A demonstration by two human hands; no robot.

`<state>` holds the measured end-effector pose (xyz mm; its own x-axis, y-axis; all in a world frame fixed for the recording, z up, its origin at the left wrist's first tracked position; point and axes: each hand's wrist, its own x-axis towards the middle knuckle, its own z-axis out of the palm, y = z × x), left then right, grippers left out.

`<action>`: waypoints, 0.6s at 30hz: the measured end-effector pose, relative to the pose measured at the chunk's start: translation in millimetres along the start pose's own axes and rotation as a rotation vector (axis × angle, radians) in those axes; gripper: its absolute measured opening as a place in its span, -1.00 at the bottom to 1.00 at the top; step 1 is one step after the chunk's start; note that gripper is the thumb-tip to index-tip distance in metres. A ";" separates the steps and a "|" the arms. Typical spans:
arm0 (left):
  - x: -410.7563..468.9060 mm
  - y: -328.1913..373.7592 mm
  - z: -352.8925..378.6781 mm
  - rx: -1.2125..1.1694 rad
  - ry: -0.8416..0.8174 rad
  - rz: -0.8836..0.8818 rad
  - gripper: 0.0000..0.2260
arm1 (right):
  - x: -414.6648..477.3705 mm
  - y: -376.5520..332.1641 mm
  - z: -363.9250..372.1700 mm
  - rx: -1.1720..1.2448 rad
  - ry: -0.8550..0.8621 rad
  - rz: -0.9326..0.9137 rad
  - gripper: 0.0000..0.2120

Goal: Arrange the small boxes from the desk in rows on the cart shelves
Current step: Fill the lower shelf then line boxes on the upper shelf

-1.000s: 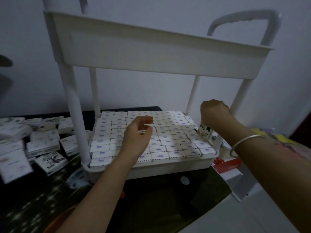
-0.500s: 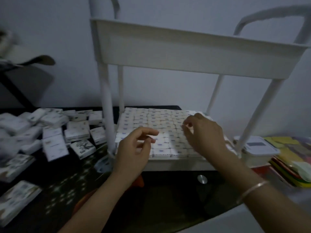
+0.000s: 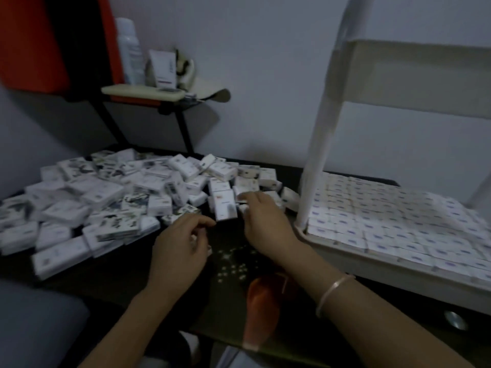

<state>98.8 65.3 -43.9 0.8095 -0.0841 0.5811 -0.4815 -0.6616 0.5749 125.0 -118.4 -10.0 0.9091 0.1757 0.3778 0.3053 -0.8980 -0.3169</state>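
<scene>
Amid blur, the right hand (image 3: 261, 219) touches small boxes (image 3: 159, 187), left hand (image 3: 180, 243) curls nearby; both hands' grip unclear.

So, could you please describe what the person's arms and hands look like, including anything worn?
Both forearms are bare, no sleeves in view. The left hand and right hand are ungloved; no rings show. A thin, pale metal bangle circles the right wrist; the left wrist is bare.

A dark glossy desk top (image 3: 228, 264), speckled with pale dots, fills the lower frame. A loose heap of small white cardboard boxes (image 3: 106, 197) lies on it at left and centre. At right stands a white plastic cart (image 3: 316, 155), its lower shelf (image 3: 345, 257) packed with tight rows of the same boxes.
</scene>
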 end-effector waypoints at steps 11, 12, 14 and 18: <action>83.5 -21.3 27.1 0.198 -0.210 -0.058 -0.56 | 90.2 42.8 45.0 -0.201 -0.199 0.464 -0.62; 86.5 -22.8 30.0 0.214 -0.253 -0.055 -0.49 | 89.0 43.3 44.1 -0.180 -0.179 0.443 -0.65; 89.6 -25.3 35.1 0.253 -0.299 -0.042 -0.44 | 81.5 42.1 40.0 -0.088 -0.110 0.439 -0.65; 92.2 -28.8 40.0 0.230 -0.297 -0.051 -0.43 | 65.1 38.8 26.7 0.128 -0.029 0.413 -0.51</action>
<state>200.8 46.8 -29.9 0.9089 -0.2364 0.3434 -0.3770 -0.8179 0.4346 203.6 -131.0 -21.0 0.9694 -0.1752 0.1722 -0.0551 -0.8382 -0.5426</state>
